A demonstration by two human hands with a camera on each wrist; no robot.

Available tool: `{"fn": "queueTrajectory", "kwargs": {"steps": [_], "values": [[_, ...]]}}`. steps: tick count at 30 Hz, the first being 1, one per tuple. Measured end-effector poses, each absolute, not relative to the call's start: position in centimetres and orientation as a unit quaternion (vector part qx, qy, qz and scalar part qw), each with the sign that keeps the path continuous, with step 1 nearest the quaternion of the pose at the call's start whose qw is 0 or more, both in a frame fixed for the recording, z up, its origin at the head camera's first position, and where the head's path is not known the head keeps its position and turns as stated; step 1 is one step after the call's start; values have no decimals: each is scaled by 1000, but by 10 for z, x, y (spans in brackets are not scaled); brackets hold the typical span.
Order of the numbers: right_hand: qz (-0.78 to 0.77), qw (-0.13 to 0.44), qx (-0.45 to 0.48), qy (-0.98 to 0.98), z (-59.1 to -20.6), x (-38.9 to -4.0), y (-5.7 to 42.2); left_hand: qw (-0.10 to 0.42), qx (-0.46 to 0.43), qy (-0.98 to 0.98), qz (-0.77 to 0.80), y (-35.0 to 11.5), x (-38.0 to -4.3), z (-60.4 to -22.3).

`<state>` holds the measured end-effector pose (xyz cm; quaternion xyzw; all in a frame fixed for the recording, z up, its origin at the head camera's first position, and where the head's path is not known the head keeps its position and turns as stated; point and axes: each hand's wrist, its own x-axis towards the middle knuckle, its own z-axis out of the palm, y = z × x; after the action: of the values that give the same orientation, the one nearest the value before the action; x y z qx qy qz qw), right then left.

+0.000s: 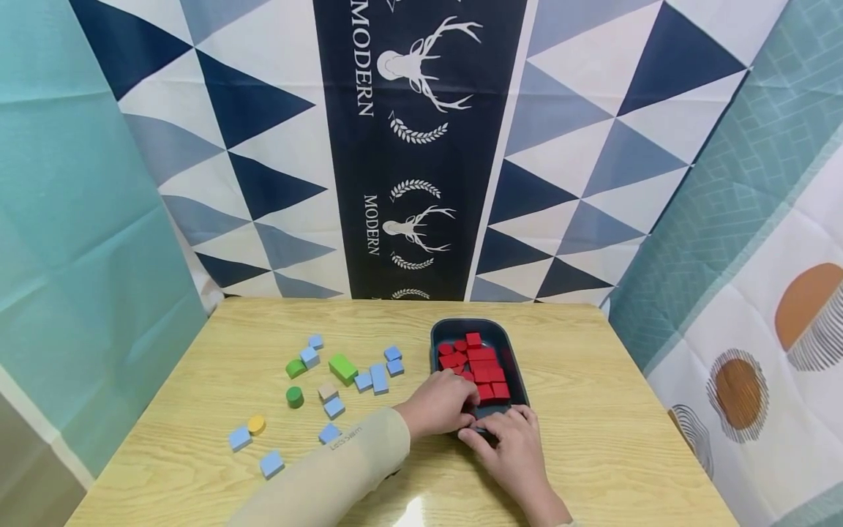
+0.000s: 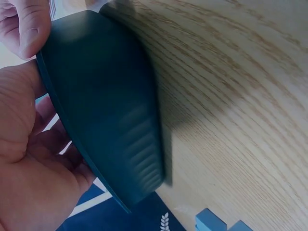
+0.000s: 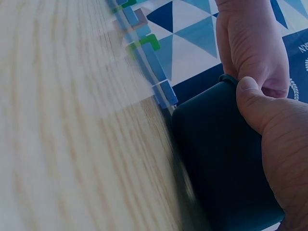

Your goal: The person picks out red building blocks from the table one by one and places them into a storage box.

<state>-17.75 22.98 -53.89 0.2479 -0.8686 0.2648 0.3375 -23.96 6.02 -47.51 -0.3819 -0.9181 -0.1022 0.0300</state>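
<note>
A dark blue-green tray (image 1: 518, 362) stands right of the table's middle, with several red blocks (image 1: 484, 355) inside. My left hand (image 1: 440, 404) reaches over its left near side, fingers bent down inside the rim. Whether those fingers hold a block is hidden. At the near end, my right hand (image 1: 515, 445) grips the tray, with its thumb (image 3: 252, 98) against the outer wall in the right wrist view. The left wrist view shows the tray's side wall (image 2: 101, 91) beside my left palm. Both hands are close together at the near rim.
Left of the tray lie several loose light-blue blocks (image 1: 378, 378), a green block (image 1: 342, 369), a green cylinder (image 1: 294, 397), a green arch (image 1: 296, 368), a yellow round block (image 1: 256, 424) and a plain wood block (image 1: 327, 392). Patterned cloths (image 1: 566, 146) hang behind and beside the table.
</note>
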Motion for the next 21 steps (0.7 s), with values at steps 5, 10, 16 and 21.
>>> {"fn": "queueTrajectory", "kwargs": {"steps": [5,10,16,21], "values": [[264,342,249,-867,-539,-177,230,41,-387,-915,-103,59,-239,-476],[262,344,249,-867,-540,-179,231,79,-393,-909,-115,51,-239,-477],[269,312,237,-880,-540,-174,232,138,-371,-913,-97,-9,-244,-476],[302,272,233,-884,-527,-171,252,181,-288,-934,-110,-113,-255,-480]]}}
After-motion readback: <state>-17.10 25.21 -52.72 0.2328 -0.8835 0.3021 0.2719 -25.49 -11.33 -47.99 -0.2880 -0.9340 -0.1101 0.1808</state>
